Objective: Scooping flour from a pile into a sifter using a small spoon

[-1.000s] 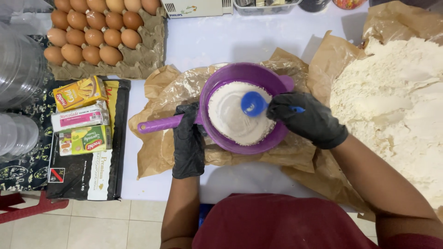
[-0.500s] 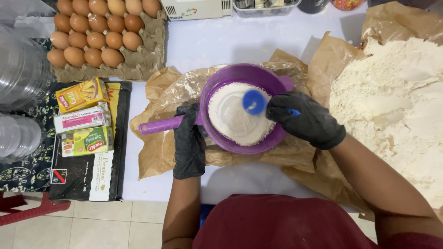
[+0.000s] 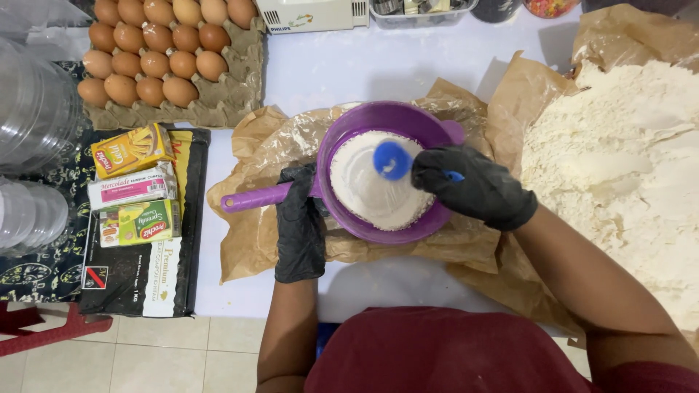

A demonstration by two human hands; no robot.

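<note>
Seen from above, two hands in black gloves work over a purple sieve [image 3: 437,218] full of white flour [image 3: 364,189]. The left hand [image 3: 299,224] is closed around the sieve's long handle where it joins the bowl. The right hand [image 3: 477,183] grips a small blue scoop [image 3: 393,160], its round head resting on the flour. Crumpled brown paper [image 3: 255,240] lies under the sieve on the white surface [image 3: 328,69]. Beyond the right hand sits a large flour heap [image 3: 619,167]. Beyond the left hand lie a tray of brown eggs [image 3: 156,58] and small boxed packets [image 3: 135,191].

Sieve [image 3: 378,218] on paper [image 3: 255,240], egg tray [image 3: 240,94] behind-left, flour heap [image 3: 619,167] right.
</note>
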